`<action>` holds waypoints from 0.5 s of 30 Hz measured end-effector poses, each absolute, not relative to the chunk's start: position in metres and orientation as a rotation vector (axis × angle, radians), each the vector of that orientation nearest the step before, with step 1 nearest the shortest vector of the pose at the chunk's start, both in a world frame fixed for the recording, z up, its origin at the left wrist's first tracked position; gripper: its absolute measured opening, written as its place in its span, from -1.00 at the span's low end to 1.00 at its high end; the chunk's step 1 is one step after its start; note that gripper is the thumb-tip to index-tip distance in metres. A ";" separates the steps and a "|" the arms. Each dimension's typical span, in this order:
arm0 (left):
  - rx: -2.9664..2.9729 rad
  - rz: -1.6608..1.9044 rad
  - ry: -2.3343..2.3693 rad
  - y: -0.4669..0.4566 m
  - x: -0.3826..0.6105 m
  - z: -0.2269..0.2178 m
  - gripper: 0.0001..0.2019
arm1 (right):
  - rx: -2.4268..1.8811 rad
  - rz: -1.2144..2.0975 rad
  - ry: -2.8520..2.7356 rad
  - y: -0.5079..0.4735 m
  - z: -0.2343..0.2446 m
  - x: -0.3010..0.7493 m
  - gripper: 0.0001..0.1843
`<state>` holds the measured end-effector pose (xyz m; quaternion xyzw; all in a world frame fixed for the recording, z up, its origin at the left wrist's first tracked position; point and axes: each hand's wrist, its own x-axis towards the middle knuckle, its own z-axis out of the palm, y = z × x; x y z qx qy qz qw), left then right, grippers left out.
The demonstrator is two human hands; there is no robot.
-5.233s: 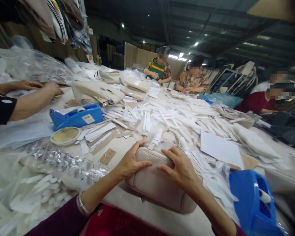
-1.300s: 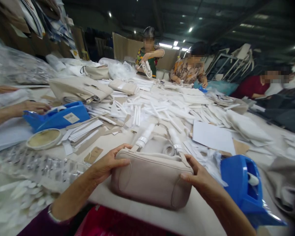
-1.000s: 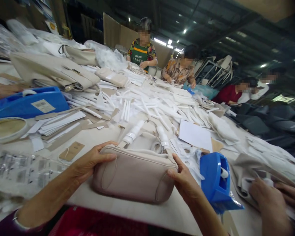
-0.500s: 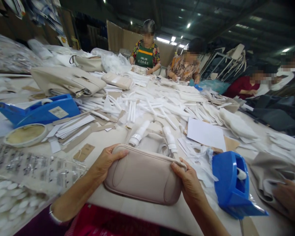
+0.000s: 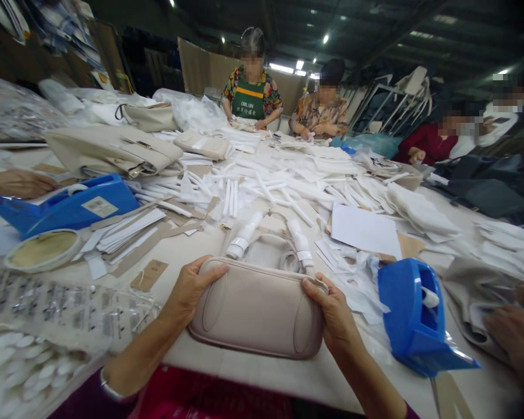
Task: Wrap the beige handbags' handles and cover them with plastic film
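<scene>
Between my two hands is a beige handbag [image 5: 255, 311], tilted with its broad smooth side facing me at the table's near edge. My left hand [image 5: 196, 288] grips its upper left corner, thumb on the face and fingers behind. My right hand [image 5: 327, 299] clasps the upper right corner the same way. Beyond the bag's top edge stretch its handles, their lower parts wrapped in white padding [image 5: 244, 235]. To the left of the bag lies a brown tag [image 5: 149, 274] with a string.
Blue tape dispensers stand on the left [image 5: 65, 203] and right [image 5: 408, 317]. White paper rolls [image 5: 231, 198] and sheets cover the table's middle. A larger beige bag [image 5: 113, 150] lies back left. A co-worker's hands [image 5: 513, 326] handle grey material at right; another person's hand [image 5: 17, 183] shows at left.
My hands keep the same hold on the handbag, which has barely shifted. Another person's hand has appeared at the left edge behind the blue tape dispenser. The view has turned slightly.
</scene>
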<state>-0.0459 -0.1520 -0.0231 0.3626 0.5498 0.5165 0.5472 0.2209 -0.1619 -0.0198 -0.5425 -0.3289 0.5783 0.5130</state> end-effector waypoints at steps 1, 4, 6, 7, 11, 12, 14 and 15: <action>0.922 1.239 1.346 -0.151 -0.046 -0.025 -0.68 | -1.336 1.369 -0.840 -0.160 -0.021 0.222 -0.57; 1.192 1.214 1.507 -0.148 -0.049 -0.027 -0.68 | -1.460 1.309 -1.078 -0.153 -0.021 0.228 -0.60; 1.364 1.128 1.583 -0.145 -0.054 -0.026 -0.68 | -1.568 1.217 -1.266 -0.148 -0.021 0.232 -0.58; 1.428 1.079 1.600 -0.142 -0.057 -0.024 -0.68 | -1.622 1.140 -1.342 -0.146 -0.021 0.233 -0.58; 1.639 0.910 1.650 -0.128 -0.064 -0.016 -0.68 | -1.710 0.875 -1.324 -0.143 -0.023 0.230 -0.52; 1.680 0.896 1.659 -0.124 -0.065 -0.013 -0.69 | -1.680 0.860 -1.283 -0.143 -0.024 0.229 -0.45; 1.718 0.887 1.652 -0.119 -0.064 -0.006 -0.65 | -1.596 0.895 -1.239 -0.142 -0.024 0.227 -0.34; 1.717 0.882 1.632 -0.117 -0.063 -0.002 -0.59 | -1.572 0.935 -1.235 -0.142 -0.023 0.226 -0.30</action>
